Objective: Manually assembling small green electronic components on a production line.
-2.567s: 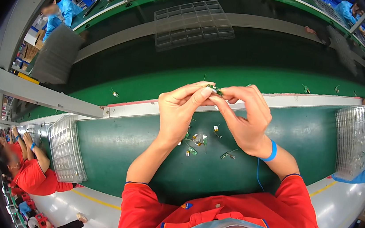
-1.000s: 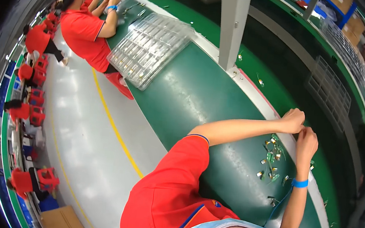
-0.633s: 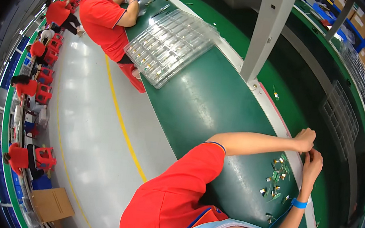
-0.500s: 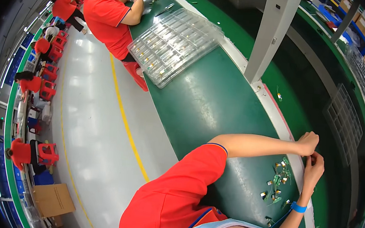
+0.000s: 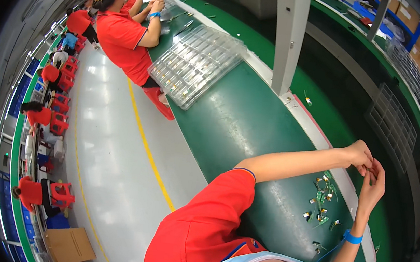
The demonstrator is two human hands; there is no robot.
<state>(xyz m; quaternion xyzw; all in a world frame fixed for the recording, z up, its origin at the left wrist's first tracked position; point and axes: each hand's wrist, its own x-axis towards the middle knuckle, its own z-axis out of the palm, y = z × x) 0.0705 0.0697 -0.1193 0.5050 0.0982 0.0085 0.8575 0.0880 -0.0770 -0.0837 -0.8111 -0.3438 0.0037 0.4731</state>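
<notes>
My left hand (image 5: 359, 154) and my right hand (image 5: 373, 188) meet over the green conveyor beyond the bench's white edge strip. Their fingertips pinch together, and whatever lies between them is too small and covered to make out. A blue wrist strap (image 5: 353, 237) circles my right wrist, with a thin cord running from it. Beneath my forearms, a loose cluster of small green circuit boards (image 5: 321, 197) with silvery parts and thin wires lies on the green bench top (image 5: 232, 118). One similar piece (image 5: 317, 245) rests apart, closer to my body.
Clear compartment trays (image 5: 196, 63) are stacked farther along the bench, beside a co-worker (image 5: 120, 39) in red. A grey post (image 5: 288, 42) rises by the edge strip. Another grid tray (image 5: 392, 127) lies on the dark surface at right. One small part (image 5: 307, 98) sits on the green conveyor.
My joined hands appear slightly farther right, their fingers still pinched together. The view has shifted a little. The co-worker's hands have moved.
</notes>
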